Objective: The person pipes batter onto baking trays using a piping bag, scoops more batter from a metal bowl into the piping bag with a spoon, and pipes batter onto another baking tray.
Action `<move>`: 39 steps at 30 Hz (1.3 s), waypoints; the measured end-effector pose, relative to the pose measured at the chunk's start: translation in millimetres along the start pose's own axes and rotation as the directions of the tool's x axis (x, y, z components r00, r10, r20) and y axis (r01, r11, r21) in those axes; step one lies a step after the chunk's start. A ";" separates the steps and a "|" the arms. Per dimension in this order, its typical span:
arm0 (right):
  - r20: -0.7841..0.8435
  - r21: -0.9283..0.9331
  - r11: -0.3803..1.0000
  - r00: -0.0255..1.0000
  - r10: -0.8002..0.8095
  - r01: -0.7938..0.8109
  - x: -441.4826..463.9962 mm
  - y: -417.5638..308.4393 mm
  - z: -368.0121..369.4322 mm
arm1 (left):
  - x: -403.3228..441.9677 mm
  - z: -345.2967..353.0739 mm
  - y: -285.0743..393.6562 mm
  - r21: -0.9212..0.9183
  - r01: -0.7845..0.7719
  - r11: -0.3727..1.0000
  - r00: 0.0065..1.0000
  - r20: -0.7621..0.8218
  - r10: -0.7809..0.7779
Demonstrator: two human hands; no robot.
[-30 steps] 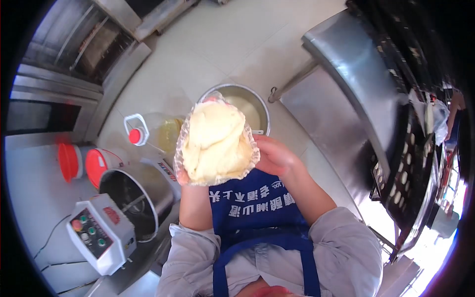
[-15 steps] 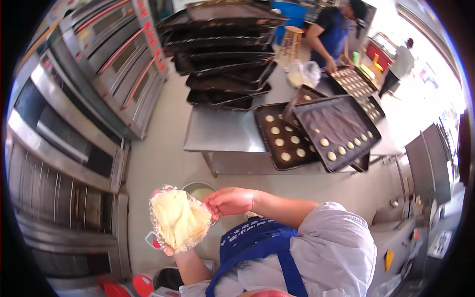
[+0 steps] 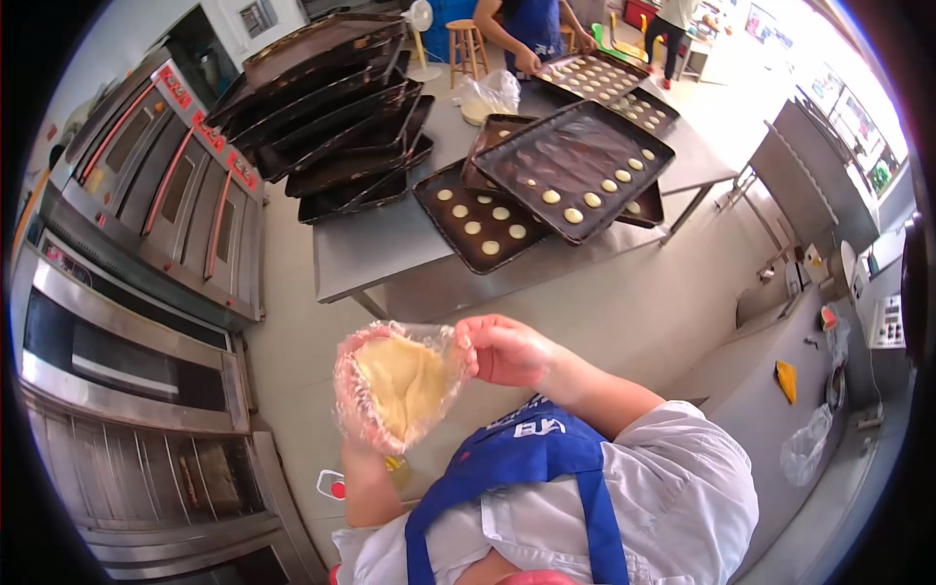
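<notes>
A clear plastic bag with soft, pale yellow batter in it is held out in front of my chest. My left hand cups the bag from the left and below, its fingers wrapped around it and partly hidden by crinkled plastic. At the bag's right edge, my right hand pinches the plastic between thumb and fingers and draws it out sideways. The batter's surface shows through the bag's wide mouth.
Baking trays dotted with pale rounds overlap on the steel table. A tall stack of dark trays stands left. Ovens line the left wall. A co-worker handles a tray at the far end.
My right hand has closed on the bag's edge and stretched it to the right. The view has swung; the bowl behind the hands is no longer visible, and the table appears further left.
</notes>
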State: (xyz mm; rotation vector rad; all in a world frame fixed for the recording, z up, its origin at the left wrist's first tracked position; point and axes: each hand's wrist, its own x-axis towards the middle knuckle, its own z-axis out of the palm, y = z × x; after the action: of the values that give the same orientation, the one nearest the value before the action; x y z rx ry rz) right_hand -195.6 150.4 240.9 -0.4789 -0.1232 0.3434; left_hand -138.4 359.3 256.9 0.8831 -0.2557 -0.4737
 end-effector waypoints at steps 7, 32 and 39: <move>-0.080 -0.052 0.975 0.972 -0.221 0.217 -77.9 -70.8 -33.0 | 67.4 51.7 -34.8 0.484 -0.413 0.771 0.730 0.682 -0.037; -0.416 -0.811 0.512 0.336 -0.845 0.283 -399.0 -253.0 -159.3 | 188.4 441.0 -298.7 0.281 -0.399 0.873 0.677 0.733 0.073; -0.019 -0.874 0.187 0.353 -0.935 0.449 -373.3 -321.1 -193.1 | 232.4 485.2 -348.9 0.089 -0.167 0.982 0.641 0.767 0.040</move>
State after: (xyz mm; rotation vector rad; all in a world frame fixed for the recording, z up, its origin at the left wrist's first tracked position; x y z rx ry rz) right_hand -412.5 -330.9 208.4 -1.3055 0.1211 -0.9840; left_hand -233.9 -274.1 284.2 0.7644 -1.1450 -0.7146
